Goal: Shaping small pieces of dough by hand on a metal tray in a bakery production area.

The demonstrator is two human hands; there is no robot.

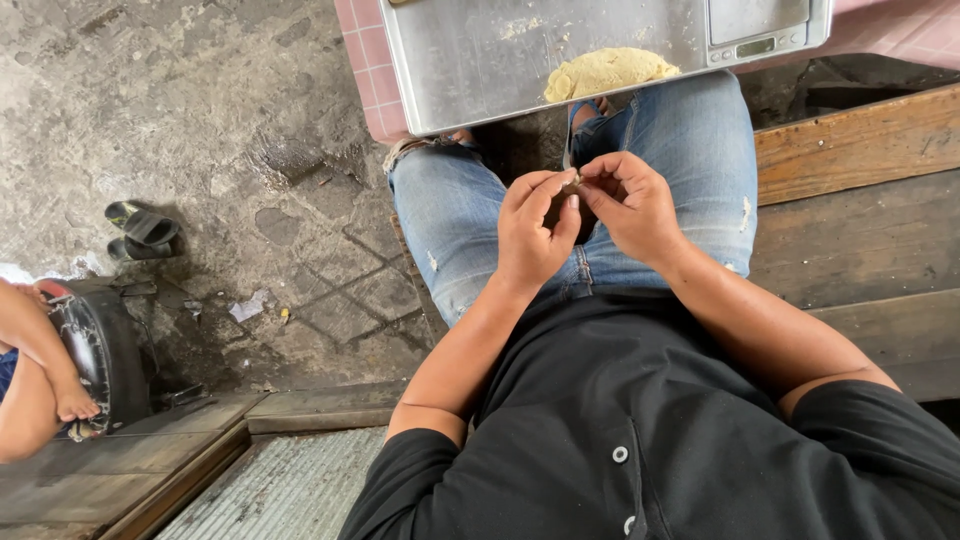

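Note:
My left hand (533, 232) and my right hand (632, 205) meet over my lap, above my blue jeans (455, 215). Their fingertips pinch a tiny pale bit (574, 180) between them; it is too small to tell what it is. Just beyond my knees a metal tray (470, 60) lies on a pink tiled surface. A lump of yellow dough (606, 71) rests on the tray's near edge, apart from both hands.
A digital scale (757, 28) sits on the tray's far right. A wooden bench (860, 210) runs to my right. Dark sandals (140, 232) lie on the rough concrete floor at left. Another person's bare leg and foot (45, 375) rest by a black stool at the far left.

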